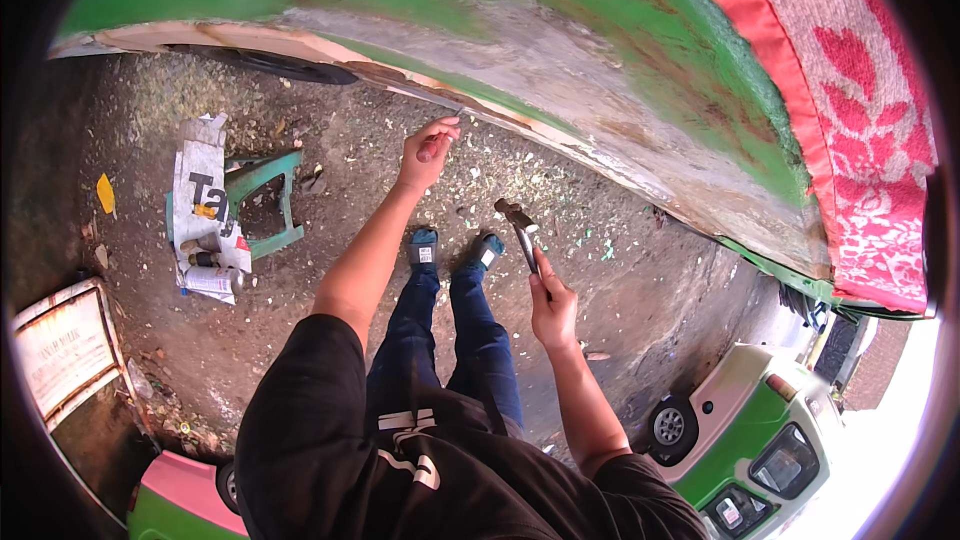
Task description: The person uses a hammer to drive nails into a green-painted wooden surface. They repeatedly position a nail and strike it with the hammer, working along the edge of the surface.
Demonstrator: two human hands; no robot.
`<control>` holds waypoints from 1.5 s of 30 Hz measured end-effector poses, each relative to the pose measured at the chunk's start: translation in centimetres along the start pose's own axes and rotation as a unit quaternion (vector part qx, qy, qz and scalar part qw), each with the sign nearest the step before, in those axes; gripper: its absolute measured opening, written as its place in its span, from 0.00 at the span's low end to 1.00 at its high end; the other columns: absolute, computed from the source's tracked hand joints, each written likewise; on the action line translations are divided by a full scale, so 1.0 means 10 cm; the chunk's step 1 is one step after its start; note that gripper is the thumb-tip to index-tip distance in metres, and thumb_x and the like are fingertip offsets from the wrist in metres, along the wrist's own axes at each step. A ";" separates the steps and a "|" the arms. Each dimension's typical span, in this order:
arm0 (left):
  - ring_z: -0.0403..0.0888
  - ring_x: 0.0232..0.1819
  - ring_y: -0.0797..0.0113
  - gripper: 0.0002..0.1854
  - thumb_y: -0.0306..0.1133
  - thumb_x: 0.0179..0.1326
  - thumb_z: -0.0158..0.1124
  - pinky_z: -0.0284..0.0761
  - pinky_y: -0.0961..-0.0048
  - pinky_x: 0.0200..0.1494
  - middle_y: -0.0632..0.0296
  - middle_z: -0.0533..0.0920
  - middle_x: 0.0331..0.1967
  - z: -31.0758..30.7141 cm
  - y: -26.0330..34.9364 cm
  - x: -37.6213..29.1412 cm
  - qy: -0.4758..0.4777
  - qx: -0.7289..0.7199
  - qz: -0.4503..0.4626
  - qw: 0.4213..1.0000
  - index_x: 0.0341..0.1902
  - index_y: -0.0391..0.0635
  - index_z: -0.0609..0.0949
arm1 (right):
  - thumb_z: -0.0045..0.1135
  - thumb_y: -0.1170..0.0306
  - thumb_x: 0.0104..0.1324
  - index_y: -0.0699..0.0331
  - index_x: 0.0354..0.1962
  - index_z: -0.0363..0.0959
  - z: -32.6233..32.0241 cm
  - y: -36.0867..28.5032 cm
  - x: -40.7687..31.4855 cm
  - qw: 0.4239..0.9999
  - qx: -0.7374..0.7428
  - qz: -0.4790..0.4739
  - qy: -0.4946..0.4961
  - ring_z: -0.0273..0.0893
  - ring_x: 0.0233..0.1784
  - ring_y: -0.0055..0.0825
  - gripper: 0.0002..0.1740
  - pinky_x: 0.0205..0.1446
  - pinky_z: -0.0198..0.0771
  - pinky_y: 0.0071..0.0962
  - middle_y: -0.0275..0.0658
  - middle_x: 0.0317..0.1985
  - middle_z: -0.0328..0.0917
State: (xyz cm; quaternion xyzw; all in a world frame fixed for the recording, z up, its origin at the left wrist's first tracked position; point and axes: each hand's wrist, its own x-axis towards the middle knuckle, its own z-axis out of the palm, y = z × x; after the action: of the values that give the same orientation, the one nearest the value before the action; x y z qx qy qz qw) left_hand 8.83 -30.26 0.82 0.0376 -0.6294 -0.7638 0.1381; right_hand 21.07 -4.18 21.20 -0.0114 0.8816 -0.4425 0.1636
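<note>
In my left hand (426, 154) is a tool with a red handle (428, 149), its thin metal tip pointing at the lower edge of a green vehicle body panel (525, 52). Whether the tool is a chisel or a screwdriver, I cannot tell. The panel has grey, scraped patches and rust-brown stains along its lower part. Lower and to the right, my right hand (553, 304) grips a hammer (517, 217) by its shaft, the metal head up and away from the panel. Paint flakes lie scattered over the ground between my feet and the panel.
A green plastic stool (270, 202) stands at the left, partly covered by a printed sheet (196, 172) bearing a spray can (210, 280). A framed sign (67, 345) is at lower left. Green and pink vehicles (739, 420) stand behind me. A red patterned cloth (874, 127) hangs at right.
</note>
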 end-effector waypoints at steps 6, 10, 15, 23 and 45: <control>0.81 0.51 0.65 0.05 0.17 0.66 0.54 0.77 0.71 0.57 0.52 0.79 0.53 -0.08 0.10 0.14 -0.017 0.021 -0.041 0.999 0.41 0.38 0.78 | 0.52 0.77 0.69 0.61 0.62 0.70 0.02 -0.21 0.20 0.999 -0.019 -0.037 -0.029 0.59 0.25 0.15 0.23 0.28 0.61 0.19 0.35 0.26 0.70; 0.83 0.47 0.66 0.04 0.21 0.66 0.56 0.77 0.73 0.54 0.54 0.81 0.51 -0.01 0.21 0.24 -0.001 -0.025 -0.118 0.993 0.42 0.39 0.78 | 0.52 0.77 0.68 0.61 0.61 0.71 0.03 -0.59 0.52 0.988 -0.081 -0.118 -0.064 0.64 0.24 0.20 0.23 0.29 0.63 0.22 0.38 0.24 0.70; 0.83 0.44 0.68 0.06 0.21 0.66 0.58 0.78 0.74 0.52 0.57 0.82 0.49 -0.16 -0.15 0.34 -0.024 0.020 -0.044 0.999 0.45 0.41 0.78 | 0.53 0.78 0.67 0.57 0.61 0.71 0.14 -1.33 0.88 0.964 -0.101 -0.231 -0.081 0.67 0.23 0.29 0.24 0.29 0.66 0.28 0.42 0.25 0.70; 0.82 0.40 0.69 0.04 0.24 0.66 0.58 0.78 0.70 0.49 0.55 0.84 0.41 0.09 -0.08 0.20 -0.070 0.184 -0.177 0.964 0.40 0.40 0.81 | 0.54 0.79 0.64 0.51 0.62 0.70 0.17 -0.82 1.30 0.926 -0.307 -0.209 -0.062 0.78 0.24 0.42 0.28 0.29 0.72 0.39 0.48 0.25 0.74; 0.80 0.49 0.67 0.06 0.16 0.63 0.55 0.76 0.67 0.59 0.52 0.78 0.56 -0.02 -0.06 -0.03 0.093 -0.169 -0.050 0.980 0.34 0.41 0.73 | 0.52 0.75 0.70 0.60 0.63 0.69 -0.35 -0.66 0.60 0.988 -0.114 -0.075 -0.076 0.59 0.27 0.13 0.23 0.33 0.61 0.16 0.27 0.23 0.65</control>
State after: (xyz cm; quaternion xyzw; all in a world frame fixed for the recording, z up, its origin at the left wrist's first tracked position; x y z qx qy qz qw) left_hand 9.09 -30.31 0.20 0.1154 -0.4734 -0.8581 0.1621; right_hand 13.56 -6.44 26.65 -0.1303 0.9079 -0.3480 0.1942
